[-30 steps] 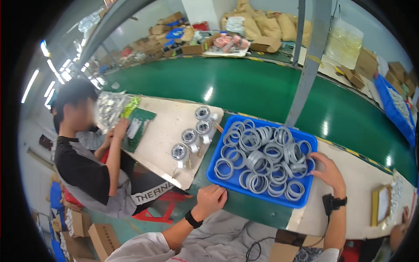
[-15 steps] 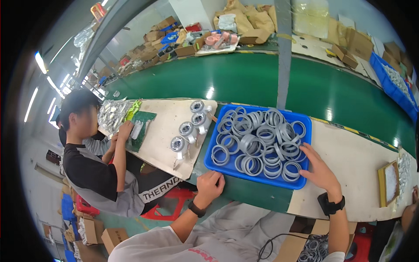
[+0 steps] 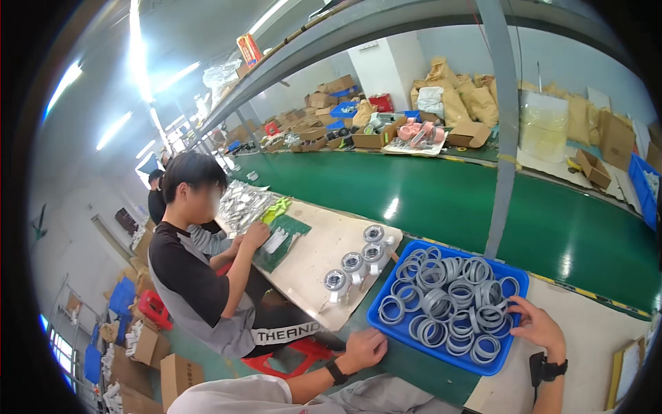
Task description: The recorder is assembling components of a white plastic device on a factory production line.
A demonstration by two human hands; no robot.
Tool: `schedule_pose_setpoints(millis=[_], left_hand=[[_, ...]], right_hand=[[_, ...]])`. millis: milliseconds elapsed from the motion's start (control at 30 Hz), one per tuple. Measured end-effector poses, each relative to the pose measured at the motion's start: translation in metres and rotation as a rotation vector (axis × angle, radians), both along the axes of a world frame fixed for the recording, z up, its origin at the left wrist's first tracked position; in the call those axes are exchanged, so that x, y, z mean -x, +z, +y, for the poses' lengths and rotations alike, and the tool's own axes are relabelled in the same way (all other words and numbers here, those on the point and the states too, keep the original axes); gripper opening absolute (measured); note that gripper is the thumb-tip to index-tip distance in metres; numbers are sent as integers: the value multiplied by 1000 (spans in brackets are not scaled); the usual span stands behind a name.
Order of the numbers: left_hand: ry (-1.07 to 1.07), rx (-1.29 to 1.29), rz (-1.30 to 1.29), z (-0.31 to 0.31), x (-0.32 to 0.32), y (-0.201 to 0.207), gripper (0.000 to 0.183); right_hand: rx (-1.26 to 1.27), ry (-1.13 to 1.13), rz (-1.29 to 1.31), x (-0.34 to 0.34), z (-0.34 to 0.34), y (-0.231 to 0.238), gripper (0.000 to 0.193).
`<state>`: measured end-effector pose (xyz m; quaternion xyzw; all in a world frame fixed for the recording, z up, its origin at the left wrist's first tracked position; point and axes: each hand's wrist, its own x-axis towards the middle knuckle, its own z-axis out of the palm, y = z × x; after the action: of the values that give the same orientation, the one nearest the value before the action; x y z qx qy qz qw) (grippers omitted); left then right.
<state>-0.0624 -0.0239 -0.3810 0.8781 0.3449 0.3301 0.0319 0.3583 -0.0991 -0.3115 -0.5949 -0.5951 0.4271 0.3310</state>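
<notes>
A blue tray holds many loose grey rings, heaped and lying at various angles. Beside its near left corner, my left hand rests on the green mat with its fingers curled in; I see nothing in it. At the tray's right side is my right hand, thumb and fingers apart, with fingertips over the rim by the outermost rings. Whether those fingertips touch a ring is hard to make out. Several round grey-and-white devices stand in a row left of the tray.
On my left a co-worker sits on a red stool, hands over small white parts. Behind the tray rises a grey post beside a long green surface. A shallow box stands at the far right.
My view has swung left and upward, so the bench appears lower and farther right. The right fingertips are still at the tray's right rim, and the left hand remains curled near its corner.
</notes>
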Motion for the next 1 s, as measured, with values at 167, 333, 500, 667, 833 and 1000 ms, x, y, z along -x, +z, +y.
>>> schedule_pose_setpoints(millis=[167,333,500,667,833,1000], left_hand=[[-111,-21,-31,17,-18,7,10],[-67,4,-30,15,-10,1,12],[-72,4,-74,12,-8,-7,13],[-34,26,-60,7,-12,-5,12],[16,21,-60,8,-11,0,11],[13,50,-36,10,-15,1,10]], right_hand=[[-113,-44,-58,-11,-5,-17,78],[-176,-127,-182,6,4,-12,62],[-248,-46,-219,10,-2,-13,45],[-55,-35,-201,-11,-7,-37,52],[-293,-11,-325,10,-5,-13,43],[-259,-78,-322,11,0,-7,37]])
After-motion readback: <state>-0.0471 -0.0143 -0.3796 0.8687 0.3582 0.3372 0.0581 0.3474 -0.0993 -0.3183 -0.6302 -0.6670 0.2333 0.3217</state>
